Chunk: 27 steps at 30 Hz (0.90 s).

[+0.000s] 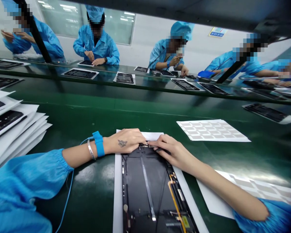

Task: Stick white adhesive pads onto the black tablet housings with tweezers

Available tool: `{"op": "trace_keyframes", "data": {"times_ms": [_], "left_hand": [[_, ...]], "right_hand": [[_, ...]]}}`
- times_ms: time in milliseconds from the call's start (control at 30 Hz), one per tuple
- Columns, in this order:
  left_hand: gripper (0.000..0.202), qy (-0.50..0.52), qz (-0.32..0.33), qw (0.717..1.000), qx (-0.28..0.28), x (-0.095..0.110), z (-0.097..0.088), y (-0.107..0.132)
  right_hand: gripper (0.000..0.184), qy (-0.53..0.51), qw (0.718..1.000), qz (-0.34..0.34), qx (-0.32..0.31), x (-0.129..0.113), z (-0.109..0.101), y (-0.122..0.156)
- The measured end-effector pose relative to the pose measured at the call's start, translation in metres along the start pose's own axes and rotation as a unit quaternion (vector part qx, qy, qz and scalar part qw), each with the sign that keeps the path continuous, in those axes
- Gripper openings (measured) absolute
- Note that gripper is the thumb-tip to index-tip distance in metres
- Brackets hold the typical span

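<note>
Long dark tablet frame (145, 191) on white paper (117, 194), long axis pointing away from the body, right hand (171, 152) nearer, its fingers (158, 140) pressed together at the far edge, left hand (124, 140) just beside.

From where I sit, the lower centre shows a matt black panel (145, 181) with a thin shiny metal strip (147, 191) along it, on smooth white paper (117, 194) over a glossy dark green bench top (94, 207). At lower left, the blue sleeve cloth (21, 181) looks thin and faintly sheeny, and the metal bangle (91, 149) looks polished. The stacked white paper sheets (19, 142) at left and the label sheet (212, 129) at right read matt.
</note>
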<state>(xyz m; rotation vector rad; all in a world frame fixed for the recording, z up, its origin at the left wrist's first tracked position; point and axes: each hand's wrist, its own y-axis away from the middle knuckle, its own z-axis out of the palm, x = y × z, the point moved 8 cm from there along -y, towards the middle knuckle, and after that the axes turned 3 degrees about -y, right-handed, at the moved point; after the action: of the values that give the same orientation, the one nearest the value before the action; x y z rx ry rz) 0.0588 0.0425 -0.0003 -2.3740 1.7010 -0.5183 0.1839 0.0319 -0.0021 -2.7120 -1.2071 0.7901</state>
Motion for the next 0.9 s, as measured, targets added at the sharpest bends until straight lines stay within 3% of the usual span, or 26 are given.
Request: {"op": "trace_keyframes", "data": {"times_ms": [67, 167, 267, 433, 533, 633, 767, 900], "left_hand": [[0.03, 0.002, -0.012, 1.0, -0.001, -0.002, -0.004, 0.0], [0.032, -0.001, -0.048, 0.999, 0.007, -0.005, -0.013, -0.001], [0.031, -0.027, -0.12, 0.992, -0.007, -0.008, -0.016, -0.001], [0.025, -0.09, -0.22, 0.969, -0.07, -0.021, -0.009, 0.002], [0.019, -0.064, -0.286, 0.955, -0.035, -0.056, -0.03, 0.003], [0.02, -0.092, -0.366, 0.925, 0.026, -0.111, -0.075, 0.009], [0.025, -0.127, -0.497, 0.851, 0.113, -0.184, -0.133, 0.032], [0.036, -0.144, -0.597, 0.767, 0.184, -0.223, -0.159, 0.058]], "right_hand": [[0.024, -0.005, 1.0, 0.003, 0.031, 0.002, -0.005, -0.001], [0.019, -0.038, 0.988, 0.046, 0.143, 0.013, -0.026, 0.0], [0.021, -0.078, 0.958, 0.125, 0.248, 0.034, -0.045, 0.008], [0.032, -0.144, 0.911, 0.197, 0.333, 0.06, -0.059, 0.019], [0.034, -0.161, 0.889, 0.206, 0.377, 0.065, -0.064, 0.024], [0.034, -0.17, 0.869, 0.215, 0.413, 0.068, -0.069, 0.029], [0.034, -0.177, 0.863, 0.218, 0.42, 0.071, -0.07, 0.028], [0.034, -0.183, 0.871, 0.214, 0.402, 0.072, -0.068, 0.024]]}}
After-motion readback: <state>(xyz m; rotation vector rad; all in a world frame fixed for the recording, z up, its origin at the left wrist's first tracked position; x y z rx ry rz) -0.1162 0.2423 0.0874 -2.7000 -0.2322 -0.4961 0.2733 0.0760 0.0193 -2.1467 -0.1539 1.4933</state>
